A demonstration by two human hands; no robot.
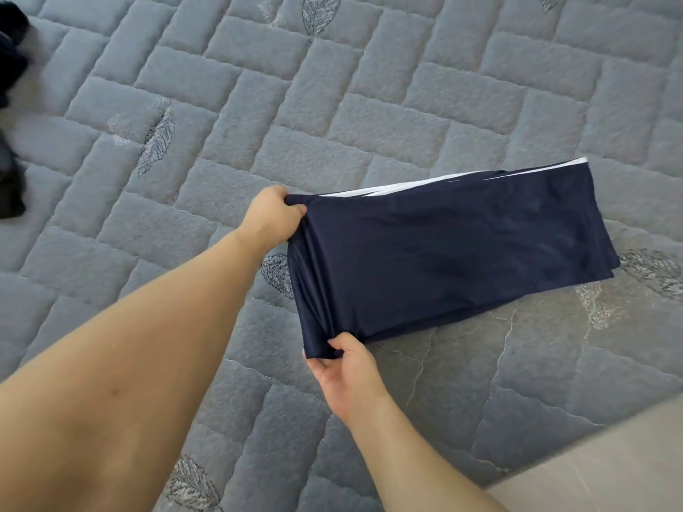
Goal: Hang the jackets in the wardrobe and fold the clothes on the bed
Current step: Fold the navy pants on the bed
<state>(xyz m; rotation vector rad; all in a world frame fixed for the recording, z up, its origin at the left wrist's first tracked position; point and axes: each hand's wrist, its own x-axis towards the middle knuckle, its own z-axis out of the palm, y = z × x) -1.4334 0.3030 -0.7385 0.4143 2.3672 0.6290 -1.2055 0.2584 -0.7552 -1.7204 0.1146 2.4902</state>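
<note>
Navy garment (pixel 454 253), folded into a long band with a white stripe along its far edge, lying on the grey quilted bed (pixel 332 105) right of centre. Left hand (pixel 271 215) clenched on the far corner of its near end, fingers curled round bunched cloth. Right hand (pixel 345 367) pinching the near corner of that same end, thumb on top. Dark clothes (pixel 13 105) heaped at the bed's left edge, well apart. Pale floor (pixel 610 471) at lower right.
</note>
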